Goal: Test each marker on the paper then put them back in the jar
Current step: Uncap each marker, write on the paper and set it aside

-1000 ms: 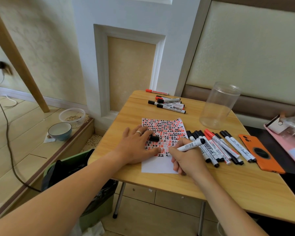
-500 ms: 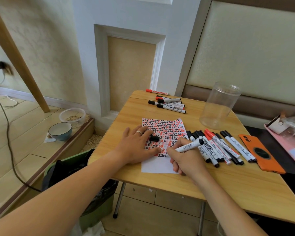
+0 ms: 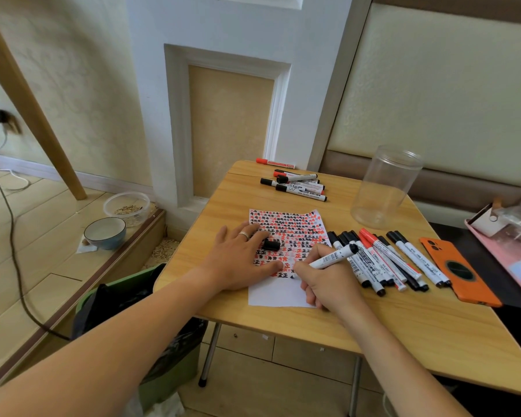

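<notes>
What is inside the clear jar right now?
Nothing shows through the clear jar; it looks empty. The markers lie outside it: a row beside the paper, another group at the table's far edge.

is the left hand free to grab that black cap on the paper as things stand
Probably yes: the left hand lies flat on the paper, holding nothing, and the black cap sits uncovered right by its fingers.
</notes>
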